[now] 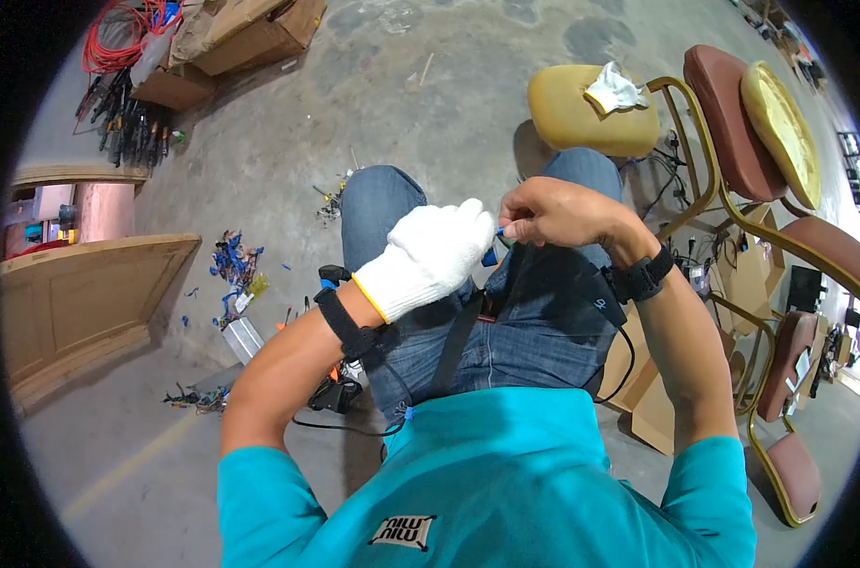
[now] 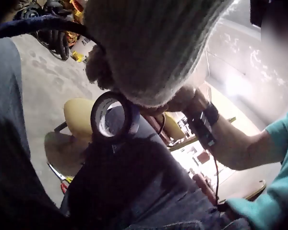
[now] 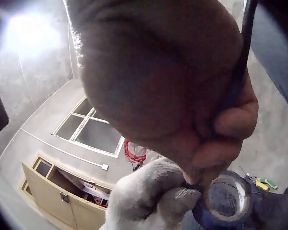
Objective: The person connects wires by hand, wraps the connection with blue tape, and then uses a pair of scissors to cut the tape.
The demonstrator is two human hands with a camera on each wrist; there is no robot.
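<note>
In the head view my left hand (image 1: 439, 248), in a white knit glove with a yellow cuff edge, meets my bare right hand (image 1: 562, 210) above my lap. A roll of blue tape (image 1: 489, 257) hangs just under the fingertips. The left wrist view shows the roll's pale core and dark side (image 2: 133, 120) below the glove. A dark cable (image 2: 43, 23) runs into the gloved fingers, which grip it. My right fingers curl round the cable (image 3: 246, 43) in the right wrist view, their tips close to the roll and the glove. The glove hides part of the cable.
A yellow chair seat (image 1: 581, 118) carries a second white glove (image 1: 615, 90), with more chairs on the right. Blue connectors (image 1: 233, 260) and wires lie on the floor at left, beside a wooden cabinet (image 1: 98, 293). Yellow-green pliers (image 3: 266, 183) and red-handled scissors (image 2: 64, 186) lie below.
</note>
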